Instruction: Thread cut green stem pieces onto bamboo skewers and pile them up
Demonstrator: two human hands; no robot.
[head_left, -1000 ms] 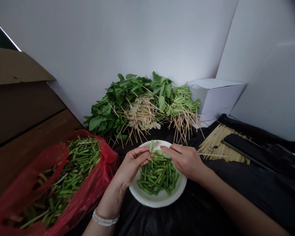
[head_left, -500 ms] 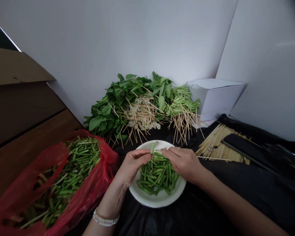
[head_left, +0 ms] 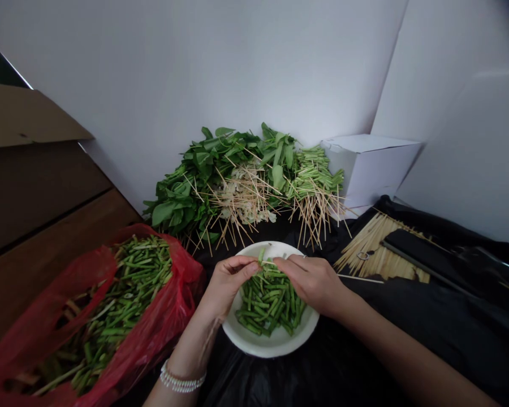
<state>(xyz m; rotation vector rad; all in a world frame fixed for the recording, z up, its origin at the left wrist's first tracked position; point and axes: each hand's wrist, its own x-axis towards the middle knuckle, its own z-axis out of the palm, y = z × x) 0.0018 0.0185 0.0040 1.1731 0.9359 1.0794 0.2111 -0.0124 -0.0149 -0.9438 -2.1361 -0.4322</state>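
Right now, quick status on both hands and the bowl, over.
Left hand pinching green stem piece. Right hand gripping skewer, tip end at the piece. White bowl below, cut stems inside. Nothing visibly in the way.

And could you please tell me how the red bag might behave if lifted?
The red bag would probably sag and change shape, since its thin sides are creased and slumped. The cut green stems inside would likely shift, as they lie loosely heaped. Some might spill if it tipped, because its mouth gapes open.
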